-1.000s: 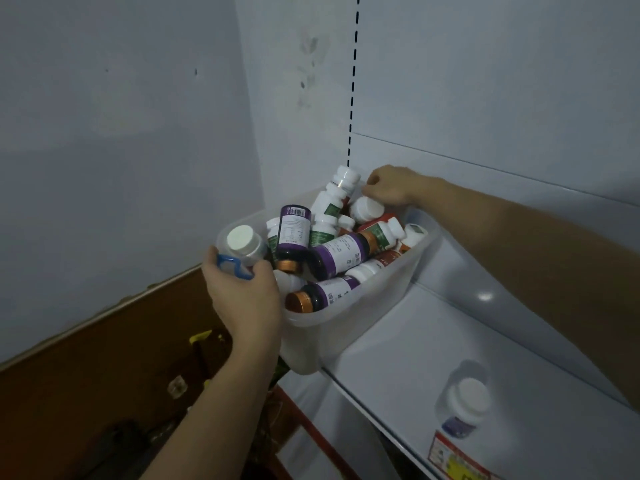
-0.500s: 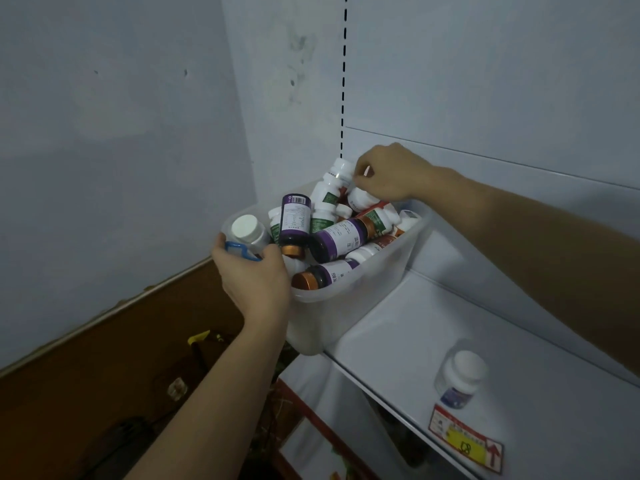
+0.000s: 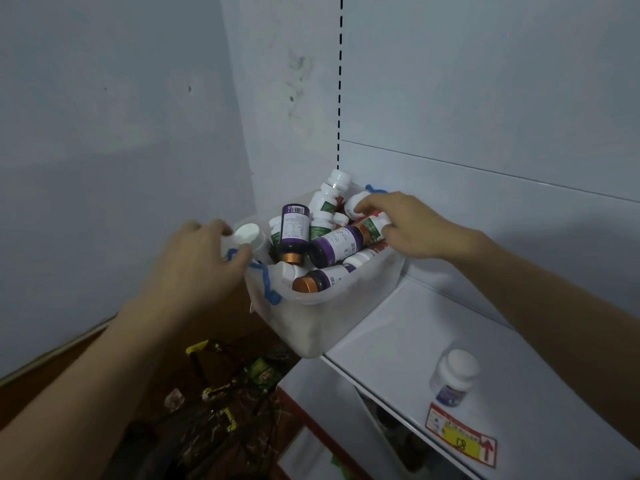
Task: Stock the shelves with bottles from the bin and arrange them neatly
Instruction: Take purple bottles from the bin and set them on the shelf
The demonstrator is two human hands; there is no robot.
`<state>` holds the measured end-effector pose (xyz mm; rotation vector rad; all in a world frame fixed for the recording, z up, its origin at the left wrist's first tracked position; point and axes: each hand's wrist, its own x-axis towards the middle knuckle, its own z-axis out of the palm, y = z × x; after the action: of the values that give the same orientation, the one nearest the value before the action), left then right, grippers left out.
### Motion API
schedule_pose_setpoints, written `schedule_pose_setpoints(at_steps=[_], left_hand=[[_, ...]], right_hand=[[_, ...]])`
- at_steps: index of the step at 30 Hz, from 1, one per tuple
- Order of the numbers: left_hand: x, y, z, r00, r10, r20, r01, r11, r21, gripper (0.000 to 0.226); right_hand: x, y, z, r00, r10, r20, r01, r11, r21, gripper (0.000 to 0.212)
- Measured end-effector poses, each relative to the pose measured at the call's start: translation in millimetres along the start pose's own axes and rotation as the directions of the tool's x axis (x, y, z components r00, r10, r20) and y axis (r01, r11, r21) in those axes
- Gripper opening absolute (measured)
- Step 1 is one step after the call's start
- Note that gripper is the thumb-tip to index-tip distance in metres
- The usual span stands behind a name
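From the head view, the translucent white plastic bin (image 3: 322, 317) sits at the far left end of the white metal shelf (image 3: 433, 327), its near corner hanging past the shelf's front edge, and it is heaped with pill bottles: white ones with green labels and dark ones with purple labels and copper caps. My left hand (image 3: 194, 271) rests at the bin's near-left corner by the blue handle (image 3: 263, 282), fingers curled round a white-capped clear bottle (image 3: 247, 237) there. My right hand (image 3: 405, 226) reaches into the far side of the heap, fingertips closing on a white round-capped bottle (image 3: 353, 206); whether the pinch is firm I cannot tell. One small white bottle with a blue label (image 3: 453, 375) stands alone near the shelf's front edge, just behind a red and yellow price tag (image 3: 460, 434). I judge stocking has barely begun: this is the picking step. Next I should lift a bottle clear without toppling the pile and stand it beside the lone bottle.
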<state>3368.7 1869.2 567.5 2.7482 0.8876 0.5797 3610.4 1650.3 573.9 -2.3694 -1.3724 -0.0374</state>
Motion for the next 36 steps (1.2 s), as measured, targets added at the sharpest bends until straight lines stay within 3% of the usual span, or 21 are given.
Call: schedule_pose_setpoints(at_steps=[3,7,10,13,15,18,21,26,30,33,36], left_hand=[[12,32,-2,0.977,0.186,-0.107,-0.195,0.978,-0.079,0.043],[31,65,28,0.937,0.345,-0.049,-0.348,0.928,-0.135,0.041],[38,66,50,0.938,0.347,-0.01,-0.343,0.92,-0.19,0.043],[34,61,60,0.937,0.327,-0.125,-0.348,0.903,-0.252,0.037],[32,60,57,0.933,0.32,-0.166,-0.358,0.879,-0.314,0.046],[32,61,54,0.925,0.366,-0.108,-0.38,0.869,-0.317,0.066],[34,63,54,0.911,0.403,-0.09,-0.41,0.857,-0.312,0.069],[34,60,40,0.918,0.35,-0.184,-0.396,0.795,-0.46,0.054],[29,39,25,0.962,0.239,-0.132,-0.272,0.813,-0.515,0.047],[22,15,17,0.98,0.156,-0.124,-0.198,0.823,-0.532,0.04],[17,-3,13,0.992,0.078,-0.103,-0.125,0.792,-0.597,0.036]], right_hand=[[12,0,5,0.988,0.026,0.149,-0.015,0.997,-0.074,0.061],[24,-3,6,0.977,0.025,0.21,-0.005,0.996,-0.093,0.06],[27,-1,8,0.98,0.01,0.2,0.001,0.999,-0.053,0.054],[23,6,5,0.982,-0.006,0.191,-0.003,0.999,0.045,0.044],[17,7,-1,0.987,-0.019,0.163,-0.001,0.992,0.127,0.04],[12,-1,-11,0.996,-0.056,0.07,0.042,0.982,0.186,0.033],[12,-22,-23,0.994,-0.106,-0.013,0.106,0.967,0.231,0.031],[18,-58,-35,0.976,-0.193,-0.103,0.218,0.908,0.358,0.032],[30,-64,-36,0.979,-0.194,-0.068,0.205,0.884,0.419,0.027],[41,-56,-28,0.986,-0.165,-0.023,0.164,0.939,0.302,0.027],[53,-55,-13,0.981,-0.192,0.036,0.188,0.977,0.096,0.039]])
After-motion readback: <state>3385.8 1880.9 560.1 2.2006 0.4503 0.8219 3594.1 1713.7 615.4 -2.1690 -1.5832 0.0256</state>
